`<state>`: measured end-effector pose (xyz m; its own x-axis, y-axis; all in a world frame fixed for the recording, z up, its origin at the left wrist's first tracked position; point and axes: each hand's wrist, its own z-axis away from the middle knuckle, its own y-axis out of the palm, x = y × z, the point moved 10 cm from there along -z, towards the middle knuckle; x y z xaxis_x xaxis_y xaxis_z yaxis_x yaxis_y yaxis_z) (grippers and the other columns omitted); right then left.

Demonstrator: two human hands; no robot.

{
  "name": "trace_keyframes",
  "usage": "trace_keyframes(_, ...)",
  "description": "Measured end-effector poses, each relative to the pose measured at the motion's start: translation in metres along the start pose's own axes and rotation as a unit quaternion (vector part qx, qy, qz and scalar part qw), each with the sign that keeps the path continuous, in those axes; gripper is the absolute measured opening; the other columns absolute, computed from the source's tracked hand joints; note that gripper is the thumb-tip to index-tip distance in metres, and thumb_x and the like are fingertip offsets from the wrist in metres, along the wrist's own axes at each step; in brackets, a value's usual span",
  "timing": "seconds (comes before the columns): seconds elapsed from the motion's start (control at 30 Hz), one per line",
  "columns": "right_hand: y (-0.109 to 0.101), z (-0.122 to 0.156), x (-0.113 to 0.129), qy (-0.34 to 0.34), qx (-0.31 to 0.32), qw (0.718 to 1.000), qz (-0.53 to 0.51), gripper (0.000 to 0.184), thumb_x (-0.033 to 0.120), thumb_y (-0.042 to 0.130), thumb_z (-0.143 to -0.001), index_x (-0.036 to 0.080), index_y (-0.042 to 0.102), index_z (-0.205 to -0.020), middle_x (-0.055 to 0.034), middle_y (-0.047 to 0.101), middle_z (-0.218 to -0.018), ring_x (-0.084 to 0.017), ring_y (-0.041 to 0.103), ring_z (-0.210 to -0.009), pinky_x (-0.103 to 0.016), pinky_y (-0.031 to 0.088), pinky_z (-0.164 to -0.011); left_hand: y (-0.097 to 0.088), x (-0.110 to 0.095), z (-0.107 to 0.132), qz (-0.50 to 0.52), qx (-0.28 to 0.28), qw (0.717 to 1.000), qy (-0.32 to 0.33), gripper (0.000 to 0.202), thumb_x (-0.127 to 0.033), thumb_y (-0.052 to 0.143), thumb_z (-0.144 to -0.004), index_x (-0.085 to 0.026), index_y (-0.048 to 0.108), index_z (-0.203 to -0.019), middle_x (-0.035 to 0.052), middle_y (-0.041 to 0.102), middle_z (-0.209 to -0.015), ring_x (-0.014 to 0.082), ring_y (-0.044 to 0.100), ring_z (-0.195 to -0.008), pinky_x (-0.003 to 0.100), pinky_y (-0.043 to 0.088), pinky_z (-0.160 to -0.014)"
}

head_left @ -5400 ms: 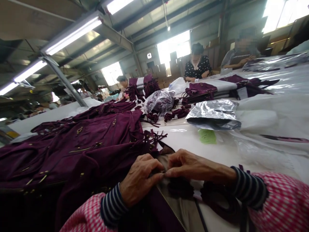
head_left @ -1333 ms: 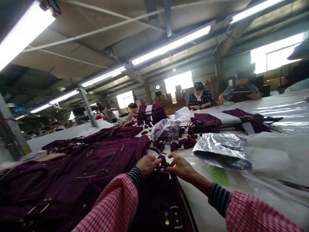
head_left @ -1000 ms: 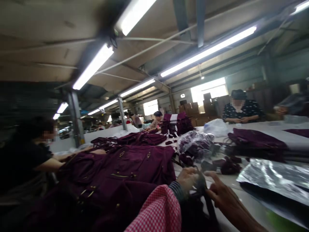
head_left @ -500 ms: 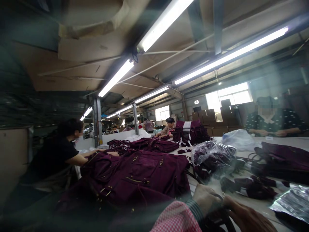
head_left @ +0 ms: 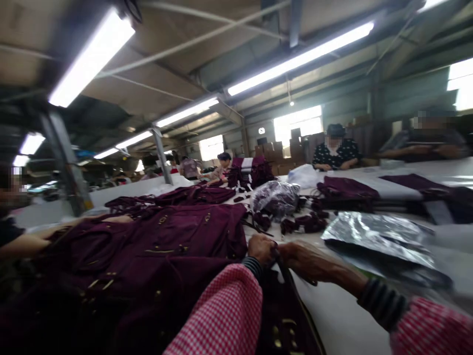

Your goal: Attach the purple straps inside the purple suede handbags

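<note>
My left hand (head_left: 261, 249) is closed on a dark strap (head_left: 284, 271) at the top of a maroon bag (head_left: 277, 313) with gold-coloured fittings. Right beside it, fingers bent, my right hand (head_left: 303, 260) pinches the same strap. Blur hides the exact spot between the fingertips. To the left of my hands lies a larger maroon bag (head_left: 207, 231) with buckles and a zip pocket, partly covered by my checked sleeve.
A co-worker's arm (head_left: 25, 246) reaches over the bags from the left. Clear plastic wraps a maroon bundle (head_left: 275, 197). A shiny silver plastic bag (head_left: 377, 231) lies right. More folded maroon bags (head_left: 347, 190) are behind it. People sit along the white table's (head_left: 332, 305) far side.
The view has swung right and my hands appear further left in it. My right forearm and the bag under my hands now show more. Both hands stay together at the strap.
</note>
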<state>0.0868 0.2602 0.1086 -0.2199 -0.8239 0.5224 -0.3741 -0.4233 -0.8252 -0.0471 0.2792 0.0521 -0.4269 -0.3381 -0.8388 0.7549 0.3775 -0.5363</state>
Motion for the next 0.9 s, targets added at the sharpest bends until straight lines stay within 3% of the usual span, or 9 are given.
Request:
trace_keyframes(0.1,0.005,0.025,0.013,0.021,0.059,0.998,0.016,0.011,0.011,0.049,-0.078,0.02,0.051,-0.071,0.0051,0.044,-0.06,-0.01,0.039,-0.055,-0.024,0.028,-0.056,0.008,0.017,-0.011,-0.023,0.013,0.999,-0.019,0.025,-0.036,0.063,-0.099,-0.014,0.065,-0.111,0.0057,0.068,-0.104,0.0167,0.067,-0.086,0.033,0.06,-0.075)
trace_keyframes(0.27,0.006,0.049,0.026,-0.001,0.028,0.999,0.043,0.014,0.01,0.049,-0.082,0.019,0.05,-0.072,0.0041,0.047,-0.066,-0.011,0.039,-0.061,-0.025,0.027,-0.061,0.013,0.029,-0.015,-0.04,0.014,0.999,-0.007,0.025,-0.036,0.063,-0.099,-0.013,0.065,-0.107,0.0037,0.067,-0.097,0.0144,0.066,-0.077,0.029,0.059,-0.068)
trace_keyframes(0.4,0.009,0.047,0.003,0.056,-0.014,0.993,0.101,0.007,0.017,0.053,-0.086,0.019,0.06,-0.086,-0.0002,0.061,-0.075,-0.014,0.05,-0.067,-0.026,0.027,-0.061,0.008,0.024,-0.012,-0.062,-0.001,0.998,0.02,0.026,-0.038,0.061,-0.1,-0.013,0.065,-0.107,0.0032,0.067,-0.094,0.0134,0.065,-0.074,0.028,0.058,-0.066)
trace_keyframes(0.5,0.009,0.043,-0.007,0.059,-0.014,0.989,0.132,0.014,0.023,0.053,-0.091,0.02,0.066,-0.097,-0.0045,0.069,-0.087,-0.017,0.059,-0.076,-0.027,0.03,-0.064,0.007,0.015,-0.012,-0.099,-0.009,0.994,0.046,0.029,-0.04,0.06,-0.1,-0.013,0.065,-0.108,0.0034,0.068,-0.094,0.0141,0.066,-0.075,0.03,0.059,-0.068)
trace_keyframes(0.73,0.015,0.046,0.003,0.029,0.036,0.972,0.229,0.022,0.015,0.048,-0.093,0.018,0.069,-0.089,-0.0093,0.074,-0.085,-0.022,0.067,-0.077,-0.03,0.035,-0.066,0.01,-0.001,-0.019,-0.246,-0.033,0.967,0.063,0.026,-0.038,0.064,-0.098,-0.014,0.066,-0.108,0.0063,0.069,-0.106,0.0201,0.068,-0.094,0.039,0.059,-0.084)
trace_keyframes(0.9,0.026,0.059,0.007,0.023,0.056,0.976,0.209,0.02,0.017,0.051,-0.093,0.018,0.07,-0.085,-0.0092,0.075,-0.082,-0.02,0.067,-0.073,-0.029,0.036,-0.064,0.01,0.002,-0.021,-0.336,-0.033,0.94,0.059,0.028,-0.037,0.064,-0.098,-0.014,0.065,-0.114,0.008,0.068,-0.114,0.0225,0.067,-0.102,0.044,0.057,-0.09)
